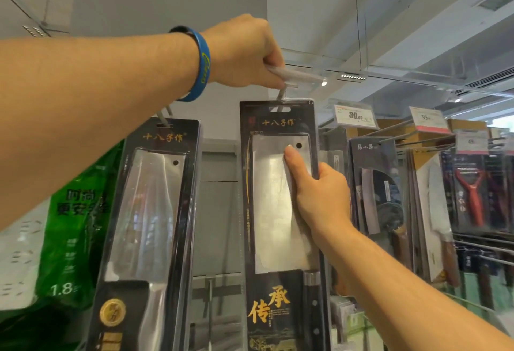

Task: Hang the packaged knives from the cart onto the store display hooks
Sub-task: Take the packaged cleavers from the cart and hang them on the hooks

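- The right hand (319, 197) gripped the packaged cleaver (278, 206) by its right edge, the thumb lying flat on the clear front over the blade and the other fingers curled behind the card
- The pack stood upright in the middle of the view, with the slot at its top meeting the metal display hook (281, 92) (how far the prong had passed through could not be told)
- The left hand (244, 53), a blue wristband (201, 64) on its wrist, was raised above the pack, its fingers curled round the clear label holder (294, 75) at the hook's front end
- Just to the left, a second packaged knife (150, 225) hung tilted from its own prong (164, 117), apart from the cleaver's pack
- Between and behind the two packs showed the grey back panel (219, 211) of the display
- Further left hung a green package (75, 211) with white lettering, against a white perforated wall panel (19, 253)
- To the right, more knife packs (375, 184) crowded long hooks under price tags (354, 117), and a red peeler (470, 192) hung in its own pack beyond them
- Overhead ran a pale ceiling with beams, thin hanging wires and a strip light (353, 76)
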